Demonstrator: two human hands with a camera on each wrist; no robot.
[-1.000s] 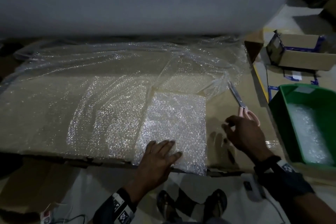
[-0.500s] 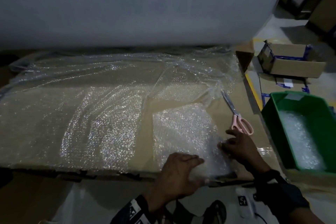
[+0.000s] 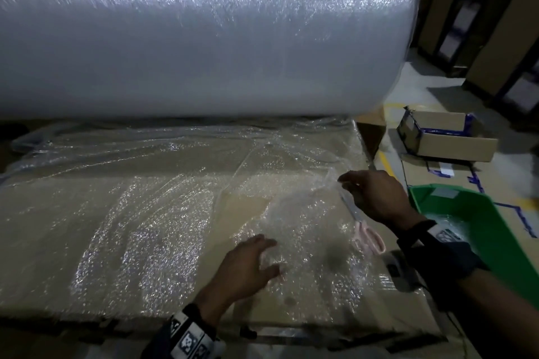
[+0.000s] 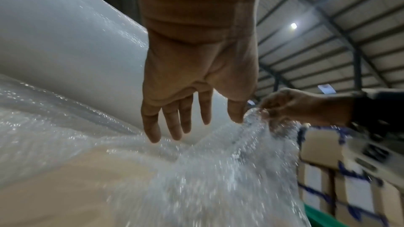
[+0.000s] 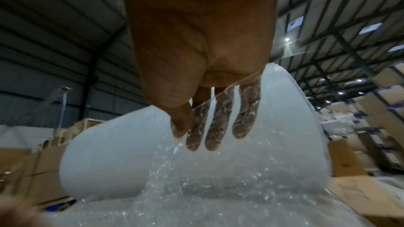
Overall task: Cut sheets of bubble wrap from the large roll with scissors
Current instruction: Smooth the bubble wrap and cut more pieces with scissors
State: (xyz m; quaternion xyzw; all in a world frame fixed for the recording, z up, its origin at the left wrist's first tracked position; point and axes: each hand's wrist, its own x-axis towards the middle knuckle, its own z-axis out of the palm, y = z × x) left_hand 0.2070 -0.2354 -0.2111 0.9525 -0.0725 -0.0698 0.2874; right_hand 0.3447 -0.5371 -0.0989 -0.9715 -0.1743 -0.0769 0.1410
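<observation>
The left hand (image 3: 248, 268) hovers with fingers loosely spread over the clear cut bubble-wrap sheet (image 3: 303, 230). The right hand (image 3: 376, 195) pinches its raised far corner. Pink-handled scissors (image 3: 368, 234) lie beneath, blades pointing away toward the large white roll (image 3: 204, 32).

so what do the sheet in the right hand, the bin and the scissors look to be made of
Cut sheet, pinched by the right hand: clear plastic bubble film; glinting bubbles, fingers show through it.
Green bin: probably moulded plastic; uniform colour, smooth walls.
Scissors: grey blades, likely metal; matte pink handles, probably plastic.
</observation>
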